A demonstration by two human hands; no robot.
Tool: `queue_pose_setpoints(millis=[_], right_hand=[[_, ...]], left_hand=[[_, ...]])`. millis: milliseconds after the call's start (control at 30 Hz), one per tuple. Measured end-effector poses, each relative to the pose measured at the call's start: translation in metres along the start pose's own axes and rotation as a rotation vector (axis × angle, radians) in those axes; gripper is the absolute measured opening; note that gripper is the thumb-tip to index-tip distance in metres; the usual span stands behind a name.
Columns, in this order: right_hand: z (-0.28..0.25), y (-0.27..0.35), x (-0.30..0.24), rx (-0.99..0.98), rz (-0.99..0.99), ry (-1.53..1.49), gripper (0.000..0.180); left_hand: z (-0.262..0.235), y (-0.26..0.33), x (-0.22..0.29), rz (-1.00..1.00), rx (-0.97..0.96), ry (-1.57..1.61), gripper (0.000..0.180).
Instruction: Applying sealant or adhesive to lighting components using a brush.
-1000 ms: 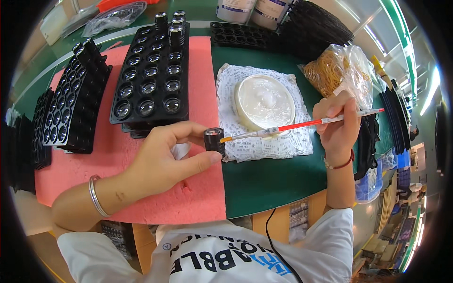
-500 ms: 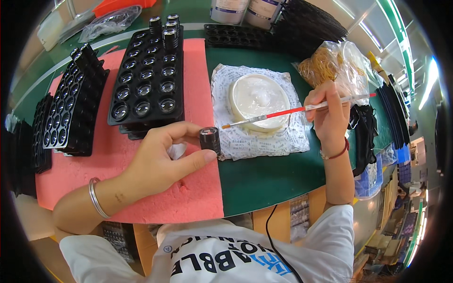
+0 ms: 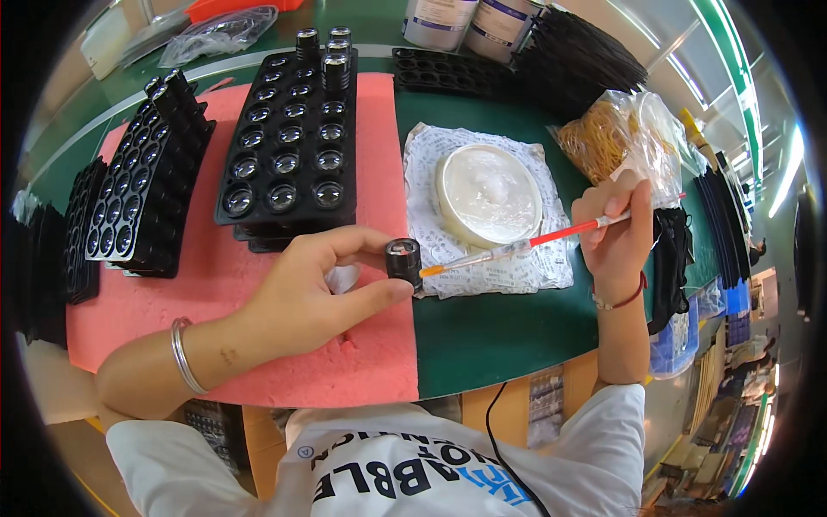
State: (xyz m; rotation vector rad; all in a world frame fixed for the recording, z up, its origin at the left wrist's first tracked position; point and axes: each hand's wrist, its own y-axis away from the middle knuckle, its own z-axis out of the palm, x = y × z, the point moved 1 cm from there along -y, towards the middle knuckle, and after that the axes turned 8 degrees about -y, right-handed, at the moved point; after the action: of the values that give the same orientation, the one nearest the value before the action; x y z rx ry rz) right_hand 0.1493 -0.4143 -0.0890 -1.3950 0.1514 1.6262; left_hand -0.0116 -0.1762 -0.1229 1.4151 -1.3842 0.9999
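Brush [image 3: 564, 231] points left and near, toward the upright cylinder [image 3: 403, 270]. Left hand [image 3: 301, 289], extended right, pinches cylinder; right hand [image 3: 615, 234] pinches brush.

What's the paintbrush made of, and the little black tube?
The paintbrush has a smooth handle, likely plastic: shiny, part see-through, part red. Its tan bristles could be hair or nylon. The black tube is glossy, catching light; maybe plastic, maybe painted metal.
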Motion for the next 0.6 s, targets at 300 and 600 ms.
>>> queue_pose_setpoints(millis=[300,600], right_hand=[[0.001,0.002,0.002,-0.13,-0.042,0.183,0.038],[-0.004,0.0,0.003,-0.121,-0.056,0.177,0.039]], left_hand=[[0.002,-0.001,0.0,0.004,-0.001,0.054,0.025],[0.001,0.001,-0.002,0.031,0.002,0.084,0.026]])
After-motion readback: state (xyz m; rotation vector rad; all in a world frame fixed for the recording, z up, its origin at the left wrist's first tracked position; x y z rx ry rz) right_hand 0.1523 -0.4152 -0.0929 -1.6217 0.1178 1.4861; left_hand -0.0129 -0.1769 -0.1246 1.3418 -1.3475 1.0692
